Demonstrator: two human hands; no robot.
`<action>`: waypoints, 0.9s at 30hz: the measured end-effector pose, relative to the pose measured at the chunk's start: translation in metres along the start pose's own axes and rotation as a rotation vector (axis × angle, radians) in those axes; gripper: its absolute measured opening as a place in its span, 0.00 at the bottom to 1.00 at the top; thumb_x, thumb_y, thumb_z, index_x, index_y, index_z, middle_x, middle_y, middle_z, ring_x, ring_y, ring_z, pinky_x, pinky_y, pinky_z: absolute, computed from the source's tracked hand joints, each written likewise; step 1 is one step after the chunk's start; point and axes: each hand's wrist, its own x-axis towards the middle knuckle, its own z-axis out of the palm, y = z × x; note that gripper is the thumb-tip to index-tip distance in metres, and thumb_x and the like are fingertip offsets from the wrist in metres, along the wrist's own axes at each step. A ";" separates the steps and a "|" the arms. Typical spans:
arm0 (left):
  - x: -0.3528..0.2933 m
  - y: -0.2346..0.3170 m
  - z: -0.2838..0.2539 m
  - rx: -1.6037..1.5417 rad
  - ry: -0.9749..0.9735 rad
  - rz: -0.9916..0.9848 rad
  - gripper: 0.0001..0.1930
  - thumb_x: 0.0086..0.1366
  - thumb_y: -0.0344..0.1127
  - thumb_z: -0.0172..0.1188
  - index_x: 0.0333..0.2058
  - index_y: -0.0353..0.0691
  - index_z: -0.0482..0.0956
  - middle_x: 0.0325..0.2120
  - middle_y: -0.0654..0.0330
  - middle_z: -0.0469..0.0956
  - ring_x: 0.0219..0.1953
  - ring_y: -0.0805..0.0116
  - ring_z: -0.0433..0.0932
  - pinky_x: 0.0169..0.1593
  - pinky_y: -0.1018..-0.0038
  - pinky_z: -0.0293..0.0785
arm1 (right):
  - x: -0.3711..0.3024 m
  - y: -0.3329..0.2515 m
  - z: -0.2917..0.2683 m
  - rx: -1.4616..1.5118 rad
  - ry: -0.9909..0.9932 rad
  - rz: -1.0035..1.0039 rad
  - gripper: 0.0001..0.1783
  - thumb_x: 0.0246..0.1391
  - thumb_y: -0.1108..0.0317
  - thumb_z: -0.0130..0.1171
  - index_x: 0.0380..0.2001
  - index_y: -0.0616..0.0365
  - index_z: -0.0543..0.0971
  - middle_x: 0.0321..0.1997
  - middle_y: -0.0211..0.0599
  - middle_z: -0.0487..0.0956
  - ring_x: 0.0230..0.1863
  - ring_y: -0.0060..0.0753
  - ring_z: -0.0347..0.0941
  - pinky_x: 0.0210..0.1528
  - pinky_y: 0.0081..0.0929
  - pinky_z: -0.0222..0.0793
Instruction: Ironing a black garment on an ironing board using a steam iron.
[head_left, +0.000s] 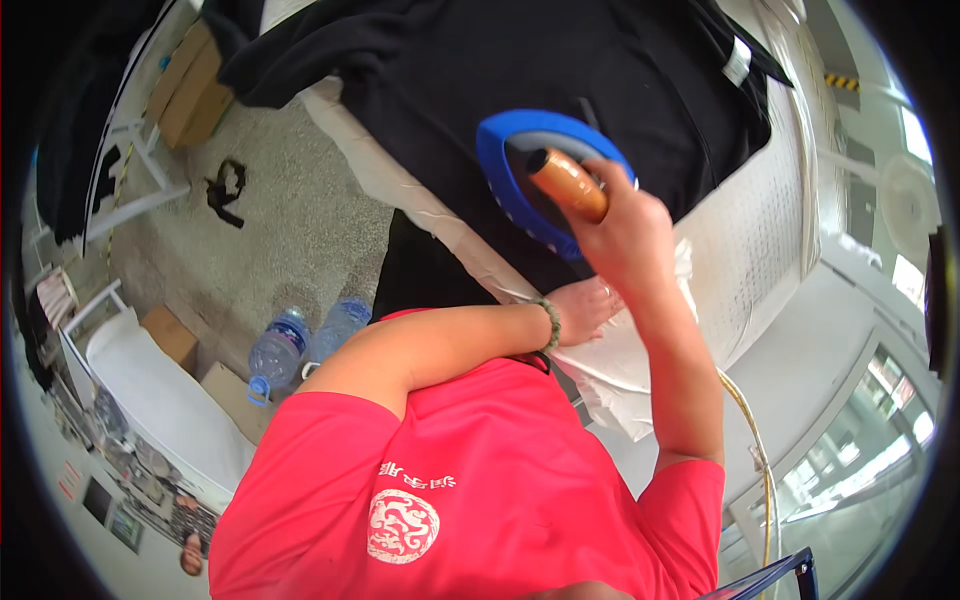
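My right hand (pixel 632 235) is wrapped round the orange-brown handle (pixel 572 186) of a blue iron (pixel 510 131). The iron is over a black garment (pixel 440 90) spread across the white-covered table; whether its sole touches the cloth I cannot tell. Close to the near edge lies my left hand (pixel 582 312), with a beaded bracelet at the wrist. Its short-looking fingers seem spread on the cloth edge, with nothing visible in them. A white label (pixel 737 62) shows at the garment's far right.
White table cover (pixel 750 270) shows to the right of the garment, and a yellowish hose (pixel 748 415) hangs beside it. Two large plastic bottles (pixel 277 350) stand on the floor at left. Cardboard boxes (pixel 192 95) and a black strap-like thing (pixel 228 190) lie farther off.
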 end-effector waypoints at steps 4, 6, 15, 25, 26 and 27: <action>-0.001 -0.003 0.013 -0.233 0.118 -0.002 0.43 0.65 0.60 0.58 0.67 0.29 0.65 0.68 0.53 0.67 0.74 0.60 0.57 0.79 0.55 0.39 | 0.003 -0.029 0.022 -0.038 -0.140 -0.050 0.20 0.56 0.53 0.72 0.44 0.57 0.83 0.30 0.51 0.84 0.35 0.55 0.83 0.37 0.42 0.79; 0.000 -0.003 0.024 -0.149 0.221 -0.003 0.42 0.65 0.59 0.59 0.66 0.29 0.66 0.67 0.53 0.68 0.73 0.60 0.58 0.79 0.55 0.40 | 0.014 -0.041 0.026 -0.089 -0.168 -0.057 0.21 0.56 0.51 0.71 0.41 0.57 0.84 0.29 0.50 0.84 0.35 0.56 0.83 0.37 0.44 0.78; 0.013 -0.002 0.045 0.034 0.615 0.107 0.38 0.65 0.56 0.61 0.62 0.29 0.72 0.65 0.51 0.71 0.74 0.56 0.58 0.79 0.56 0.42 | 0.073 -0.107 0.037 -0.118 -0.190 -0.111 0.24 0.57 0.46 0.68 0.40 0.58 0.84 0.29 0.52 0.84 0.35 0.59 0.81 0.38 0.48 0.77; -0.186 -0.052 -0.121 -0.947 0.546 -0.338 0.17 0.73 0.45 0.57 0.49 0.38 0.84 0.45 0.53 0.84 0.48 0.55 0.83 0.51 0.65 0.79 | 0.060 0.008 -0.027 0.045 -0.031 0.480 0.21 0.60 0.53 0.69 0.38 0.63 0.82 0.23 0.36 0.77 0.27 0.24 0.72 0.35 0.30 0.70; -0.200 -0.058 -0.127 -0.985 0.610 -0.411 0.15 0.73 0.42 0.58 0.47 0.37 0.84 0.43 0.54 0.84 0.46 0.58 0.83 0.50 0.67 0.79 | 0.060 0.008 -0.029 0.047 -0.033 0.490 0.21 0.60 0.53 0.69 0.38 0.63 0.82 0.23 0.36 0.77 0.27 0.24 0.72 0.35 0.30 0.70; -0.211 -0.062 -0.133 -1.017 0.674 -0.485 0.14 0.73 0.40 0.58 0.46 0.37 0.85 0.41 0.55 0.84 0.44 0.62 0.84 0.49 0.70 0.78 | 0.061 0.008 -0.032 0.040 -0.066 0.513 0.22 0.60 0.51 0.69 0.40 0.63 0.82 0.26 0.41 0.79 0.30 0.33 0.76 0.37 0.34 0.72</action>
